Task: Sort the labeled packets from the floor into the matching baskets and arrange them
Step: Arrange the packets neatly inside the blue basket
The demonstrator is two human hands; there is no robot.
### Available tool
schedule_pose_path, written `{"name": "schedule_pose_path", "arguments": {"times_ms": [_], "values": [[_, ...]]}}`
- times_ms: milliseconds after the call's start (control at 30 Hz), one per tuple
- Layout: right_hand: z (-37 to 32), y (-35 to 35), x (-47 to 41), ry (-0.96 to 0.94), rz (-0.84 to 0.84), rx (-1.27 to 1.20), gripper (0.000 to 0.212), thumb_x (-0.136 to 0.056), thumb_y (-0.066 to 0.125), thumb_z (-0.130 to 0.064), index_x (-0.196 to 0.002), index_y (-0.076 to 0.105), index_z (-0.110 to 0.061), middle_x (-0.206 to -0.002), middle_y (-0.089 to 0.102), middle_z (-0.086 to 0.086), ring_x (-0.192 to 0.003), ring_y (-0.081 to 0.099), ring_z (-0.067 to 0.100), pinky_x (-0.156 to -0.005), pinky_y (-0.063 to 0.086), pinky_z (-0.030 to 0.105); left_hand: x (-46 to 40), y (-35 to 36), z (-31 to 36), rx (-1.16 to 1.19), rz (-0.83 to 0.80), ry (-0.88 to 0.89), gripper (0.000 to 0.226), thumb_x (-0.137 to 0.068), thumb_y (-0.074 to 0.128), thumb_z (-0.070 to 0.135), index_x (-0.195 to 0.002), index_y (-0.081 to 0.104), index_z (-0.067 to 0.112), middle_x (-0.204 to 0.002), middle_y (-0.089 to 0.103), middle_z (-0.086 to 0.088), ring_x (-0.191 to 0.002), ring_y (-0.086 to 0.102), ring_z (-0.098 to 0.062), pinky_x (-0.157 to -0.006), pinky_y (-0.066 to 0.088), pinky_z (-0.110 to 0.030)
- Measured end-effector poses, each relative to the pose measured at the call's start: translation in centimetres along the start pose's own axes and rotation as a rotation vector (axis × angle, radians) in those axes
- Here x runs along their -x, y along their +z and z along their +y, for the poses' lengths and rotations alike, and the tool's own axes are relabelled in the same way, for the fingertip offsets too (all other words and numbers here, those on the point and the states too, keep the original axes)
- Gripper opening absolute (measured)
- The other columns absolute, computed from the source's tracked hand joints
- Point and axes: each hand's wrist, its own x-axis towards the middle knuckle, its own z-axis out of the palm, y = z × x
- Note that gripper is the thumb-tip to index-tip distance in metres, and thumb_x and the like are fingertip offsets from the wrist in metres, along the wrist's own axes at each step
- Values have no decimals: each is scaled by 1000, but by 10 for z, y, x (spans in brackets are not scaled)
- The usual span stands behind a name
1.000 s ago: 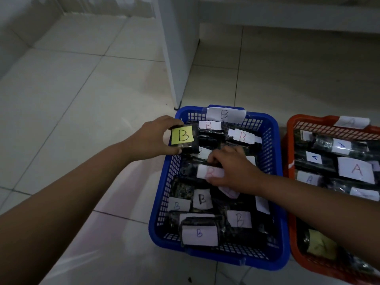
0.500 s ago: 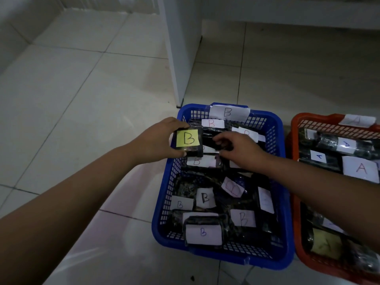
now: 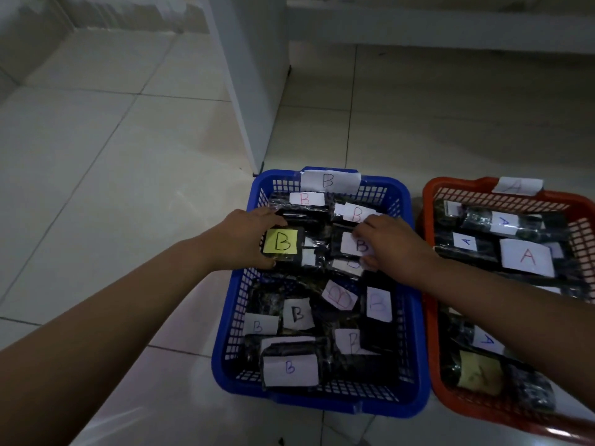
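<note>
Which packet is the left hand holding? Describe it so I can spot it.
Find the blue basket, left of the red basket. At its far-left inside edge, the left hand grips a dark packet. It alone has a yellow B label; its neighbours' labels are white.

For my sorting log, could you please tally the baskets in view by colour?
Blue basket, tagged B: 1
Red basket, tagged A: 1
Total: 2
</note>
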Motion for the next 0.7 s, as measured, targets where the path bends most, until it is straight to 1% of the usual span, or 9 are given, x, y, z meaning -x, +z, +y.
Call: {"name": "schedule_pose_path", "arguments": {"times_ms": [133,233,300,367,433,467,567,633,700], "values": [[8,0,10,-47,77,-18,40,-79,67,-27,-117,58,-18,-113,59,1,-104,54,21,-89,41,36,2,-2,6,91,37,-13,72,-72,78,32,-135,45,21,-126,49,3,-108,49,-9,-87,37,-18],[11,-7,30,34,233,-252,37,-80,68,-21,-115,59,-17,-109,61,0,-101,55,17,-88,46,36,-1,-4,20,183,125,29,69,-73,78,29,-134,46,21,-126,49,4,-112,46,-7,-90,35,-16],[10,-18,41,118,256,-511,49,-80,70,-21,-126,52,-20,-118,55,-5,-107,50,9,-90,41,21,-6,-2,34,236,158,55,70,-74,77,30,-135,45,21,-128,49,4,-115,44,-6,-97,36,-19],[6,-27,46,140,148,-695,73,-76,75,-27,-138,37,-28,-128,43,-16,-116,41,-1,-91,32,9,-13,3,50,274,156,73,70,-73,77,33,-134,45,22,-127,51,4,-113,46,-6,-98,39,-22],[-1,-31,45,85,37,-733,90,-71,79,-32,-143,26,-34,-134,34,-22,-122,33,-6,-97,29,11,-22,9,67,348,138,84,68,-71,79,34,-130,46,22,-124,53,4,-109,50,-7,-95,45,-22],[-4,-29,42,52,18,-730,92,-70,80,-32,-143,23,-36,-135,34,-21,-123,32,-7,-99,29,12,-25,13,75,368,136,90,68,-71,80,34,-128,46,21,-122,55,5,-106,52,-6,-90,47,-18],[-8,-22,36,0,42,-715,85,-70,80,-29,-138,30,-37,-129,42,-18,-116,40,-7,-95,34,9,-30,26,89,447,140,112,71,-70,82,30,-127,42,20,-119,55,9,-102,50,2,-82,41,-3],[-7,-18,34,43,55,-678,76,-70,80,-30,-134,38,-35,-123,45,-17,-111,43,-5,-93,39,12,-28,27,82,513,62,80,78,-72,80,34,-133,34,21,-126,51,10,-110,49,2,-91,41,-7],[-4,-15,32,91,68,-646,72,-71,80,-28,-132,42,-30,-123,45,-15,-109,43,-2,-90,39,10,-24,24,60,322,1,53,78,-74,75,43,-136,33,22,-133,49,7,-118,48,-7,-98,40,-21]]}}
